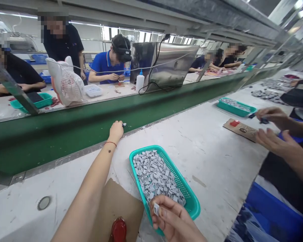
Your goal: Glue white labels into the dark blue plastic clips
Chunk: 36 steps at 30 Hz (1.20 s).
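My left hand reaches out over the edge of the green conveyor belt, its fingers curled. A small dark-and-white piece shows at its fingertips; its exact kind is too small to tell. Close to me, my right hand pinches a small light-grey plastic piece with a rectangular slot, between thumb and fingers. That hand is over the near end of a teal plastic basket, which holds many similar grey pieces.
A brown cardboard sheet lies under my left forearm, with a red rounded object on it. To the right, a co-worker's hands work near another teal basket and a cardboard strip. Across the belt are a fan and a white bottle.
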Available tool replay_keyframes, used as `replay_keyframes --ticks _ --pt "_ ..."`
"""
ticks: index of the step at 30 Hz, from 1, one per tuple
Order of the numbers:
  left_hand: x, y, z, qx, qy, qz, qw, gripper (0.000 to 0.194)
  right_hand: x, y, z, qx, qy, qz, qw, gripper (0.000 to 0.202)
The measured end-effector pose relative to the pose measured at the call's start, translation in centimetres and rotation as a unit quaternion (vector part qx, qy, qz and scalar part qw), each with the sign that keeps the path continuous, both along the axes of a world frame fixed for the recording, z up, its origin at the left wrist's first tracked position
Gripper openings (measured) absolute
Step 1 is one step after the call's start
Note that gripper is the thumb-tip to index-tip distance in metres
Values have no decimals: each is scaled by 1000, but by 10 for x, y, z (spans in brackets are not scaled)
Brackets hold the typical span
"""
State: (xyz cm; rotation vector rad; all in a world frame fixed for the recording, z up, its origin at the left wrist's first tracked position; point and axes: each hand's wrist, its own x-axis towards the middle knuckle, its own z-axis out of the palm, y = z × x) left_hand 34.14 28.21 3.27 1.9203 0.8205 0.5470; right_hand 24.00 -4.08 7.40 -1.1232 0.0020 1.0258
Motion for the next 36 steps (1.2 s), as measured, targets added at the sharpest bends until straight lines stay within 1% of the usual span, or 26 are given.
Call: replay_keyframes --ticks 2,4,6,8,10,11,13,15,19,23,26,30,33,36 --pt "-15 -5 9 -79 -37 18 996 33 -1 -1 0 10 11 -9 1000 30" --pt "-40 -15 22 -160 -79 27 984 33 -2 -2 -3 14 15 -11 1000 32" --pt "-72 -30 36 -233 -121 25 965 30 -4 -2 -6 18 20 -16 1000 35" --pt "-110 -49 47 -292 -159 24 943 23 -7 0 -8 26 17 -26 999 35" --pt "-148 -70 56 -334 -198 34 921 15 -10 4 -6 34 -2 -28 999 34" --pt "-165 -81 61 -348 -219 40 911 12 -12 6 -4 38 -18 -19 999 34" --pt "-197 -102 71 -362 -262 49 893 13 -16 12 5 48 -60 11 997 35" --pt "-223 -122 82 -366 -299 50 880 17 -21 19 19 55 -113 37 991 35" --pt "-264 -157 102 -366 -332 25 869 26 -35 31 54 72 -236 69 967 27" --pt "-285 -182 111 -330 -360 -8 873 21 -53 36 83 127 -342 85 927 15" --pt "-292 -192 114 -296 -373 -24 879 13 -63 35 96 146 -402 100 898 8" --pt "-297 -196 116 -273 -370 -60 886 9 -70 31 103 119 -462 117 871 5" --pt "-299 -197 118 -276 -367 -62 886 5 -74 29 105 109 -488 119 858 4" --pt "-299 -200 119 -291 -368 -57 881 7 -75 29 106 101 -500 121 852 4"
